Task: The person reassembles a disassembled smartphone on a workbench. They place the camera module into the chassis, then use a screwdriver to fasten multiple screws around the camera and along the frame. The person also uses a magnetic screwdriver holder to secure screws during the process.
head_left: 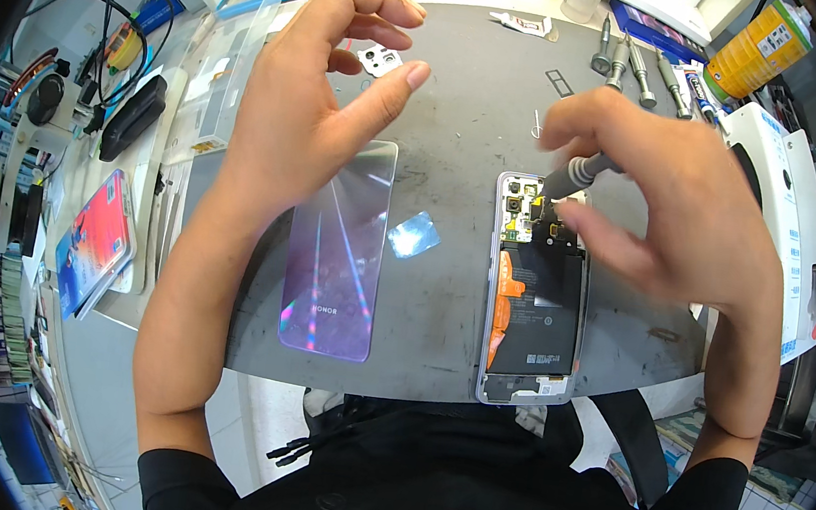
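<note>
Opened phone point(551, 322) lies at 8 o'clock from my right hand point(675, 205), clamped on a screwdriver point(578, 177); my left hand point(310, 103) has fingers apart.

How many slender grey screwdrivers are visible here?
5. One slender grey screwdriver is in the right hand, over the opened silver-framed phone. Four more lie near the flat grey mat's upper right: leftmost, second, third and rightmost. Others may be hidden.
</note>
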